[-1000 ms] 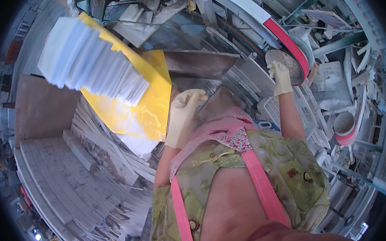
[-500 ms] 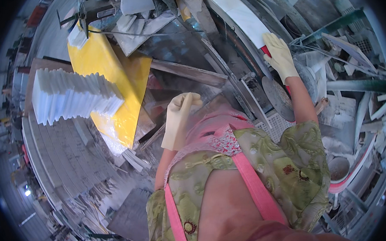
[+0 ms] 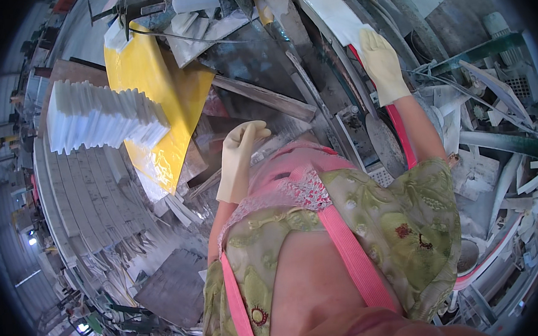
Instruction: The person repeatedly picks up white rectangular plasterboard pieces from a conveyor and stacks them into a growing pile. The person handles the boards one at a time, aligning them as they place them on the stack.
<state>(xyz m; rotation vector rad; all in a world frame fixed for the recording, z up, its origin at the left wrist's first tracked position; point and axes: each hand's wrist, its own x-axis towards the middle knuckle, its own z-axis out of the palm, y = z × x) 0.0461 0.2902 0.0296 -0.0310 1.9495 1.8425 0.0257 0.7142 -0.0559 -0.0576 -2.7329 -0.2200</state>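
My right hand [image 3: 381, 62], in a cream rubber glove, reaches forward with its fingers lying flat at the near end of a white slab [image 3: 331, 13]. The slab lies lengthwise on a narrow track with a red belt [image 3: 400, 132], which shows beneath my wrist and forearm. My left hand [image 3: 240, 146], gloved alike, is held in front of my pink apron [image 3: 287, 170]. Its fingers are curled together, and no object shows in them. It touches neither the slab nor the stack to its left.
At the left, a row of thin white tiles [image 3: 102, 116] stands beside a yellow sheet [image 3: 147, 83]. Long grey strips [image 3: 80, 195] are stacked below. A wooden beam [image 3: 265, 97] crosses ahead of my left hand. Broken stone pieces [image 3: 476, 174] and a green bar [image 3: 501, 144] lie at right.
My right hand has moved slightly forward along the slab's near end, and more of the red belt shows. My left hand stays curled near the apron. The whole view has shifted slightly.
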